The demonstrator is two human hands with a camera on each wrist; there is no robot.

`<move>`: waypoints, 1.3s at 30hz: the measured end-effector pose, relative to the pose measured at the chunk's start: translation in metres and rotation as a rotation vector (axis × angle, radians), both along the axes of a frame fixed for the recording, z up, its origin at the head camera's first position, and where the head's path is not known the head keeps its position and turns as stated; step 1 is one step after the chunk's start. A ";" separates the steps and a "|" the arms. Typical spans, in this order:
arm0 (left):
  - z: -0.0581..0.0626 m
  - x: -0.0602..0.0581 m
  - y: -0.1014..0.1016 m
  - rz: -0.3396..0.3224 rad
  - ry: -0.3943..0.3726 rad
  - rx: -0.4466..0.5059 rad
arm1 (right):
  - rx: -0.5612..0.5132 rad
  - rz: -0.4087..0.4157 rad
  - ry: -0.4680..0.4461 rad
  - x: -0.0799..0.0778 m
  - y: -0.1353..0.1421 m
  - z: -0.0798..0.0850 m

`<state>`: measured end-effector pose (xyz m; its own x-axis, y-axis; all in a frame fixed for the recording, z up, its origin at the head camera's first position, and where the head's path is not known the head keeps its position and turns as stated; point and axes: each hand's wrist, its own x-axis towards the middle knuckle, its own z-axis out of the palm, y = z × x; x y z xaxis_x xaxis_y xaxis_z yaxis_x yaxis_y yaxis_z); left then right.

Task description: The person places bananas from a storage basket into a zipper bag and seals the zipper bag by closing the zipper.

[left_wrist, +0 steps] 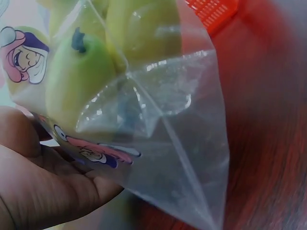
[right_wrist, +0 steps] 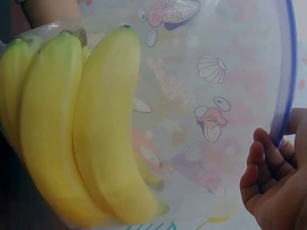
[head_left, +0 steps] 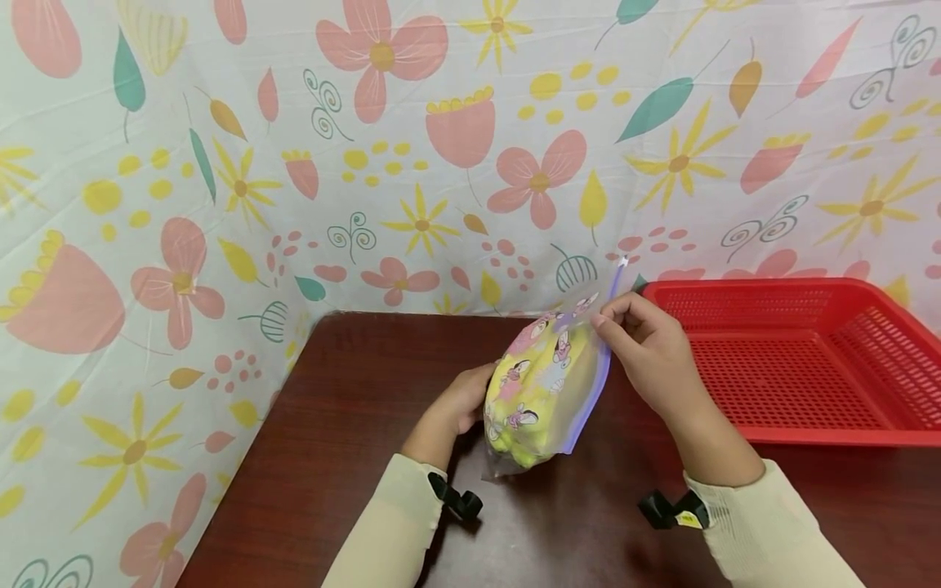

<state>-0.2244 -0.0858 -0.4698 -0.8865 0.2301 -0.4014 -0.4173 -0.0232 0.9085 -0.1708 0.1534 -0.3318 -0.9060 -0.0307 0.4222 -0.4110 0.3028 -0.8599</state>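
A clear zip bag printed with cartoon figures is held up tilted above the table. Several yellow bananas with greenish tips lie inside it. A purple zip strip runs along the bag's right edge. My left hand holds the bag by its lower left side; part of its fingers is hidden behind the bag. At the zip edge, my right hand pinches the strip between thumb and fingers. Whether the zip is fully closed cannot be told.
To the right, a red plastic basket with a mesh bottom stands on the dark wooden table. A flower-patterned cloth hangs behind the table and along its left side.
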 end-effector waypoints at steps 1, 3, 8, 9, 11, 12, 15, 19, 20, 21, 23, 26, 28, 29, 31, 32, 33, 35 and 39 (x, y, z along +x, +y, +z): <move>0.000 -0.001 -0.003 -0.003 0.009 -0.001 | 0.006 -0.001 -0.006 0.000 0.001 -0.001; 0.000 -0.002 -0.008 -0.005 0.018 0.006 | 0.018 -0.002 -0.021 0.000 0.001 -0.003; 0.002 -0.006 -0.024 0.002 0.034 -0.019 | 0.046 0.002 -0.069 -0.001 0.002 -0.010; 0.004 -0.006 -0.027 0.007 0.037 -0.034 | 0.057 -0.001 -0.080 -0.001 0.002 -0.012; 0.004 -0.008 -0.034 0.008 0.043 -0.056 | 0.078 -0.007 -0.093 -0.002 0.001 -0.016; 0.005 -0.008 -0.037 0.011 0.046 -0.064 | 0.090 -0.007 -0.102 -0.003 0.001 -0.018; 0.006 -0.010 -0.044 0.017 0.058 -0.074 | 0.110 0.001 -0.127 -0.005 0.000 -0.024; 0.010 -0.010 -0.053 0.035 0.071 -0.078 | 0.122 0.026 -0.152 -0.011 -0.001 -0.033; 0.012 -0.010 -0.055 0.041 0.071 -0.077 | 0.121 0.032 -0.157 -0.012 -0.001 -0.035; 0.013 -0.010 -0.057 0.049 0.075 -0.074 | 0.124 0.035 -0.159 -0.014 -0.001 -0.038; 0.014 -0.010 -0.059 0.070 0.083 -0.071 | 0.133 0.041 -0.164 -0.017 -0.002 -0.043; 0.016 -0.010 -0.062 0.088 0.093 -0.067 | 0.141 0.050 -0.171 -0.023 -0.003 -0.052; 0.016 -0.010 -0.062 0.097 0.096 -0.066 | 0.148 0.053 -0.172 -0.028 -0.004 -0.057; 0.016 -0.010 -0.062 0.101 0.102 -0.063 | 0.147 0.056 -0.174 -0.031 -0.004 -0.059; 0.017 -0.009 -0.060 0.107 0.111 -0.055 | 0.134 0.063 -0.177 -0.035 -0.005 -0.063; 0.017 -0.008 -0.059 0.110 0.118 -0.053 | 0.131 0.064 -0.177 -0.037 -0.005 -0.065; 0.017 -0.008 -0.058 0.116 0.124 -0.049 | 0.130 0.063 -0.177 -0.039 -0.005 -0.067; 0.017 -0.006 -0.056 0.125 0.140 -0.051 | 0.129 0.061 -0.186 -0.041 -0.005 -0.070; 0.017 -0.004 -0.053 0.135 0.142 -0.040 | 0.165 0.026 -0.224 -0.041 -0.002 -0.078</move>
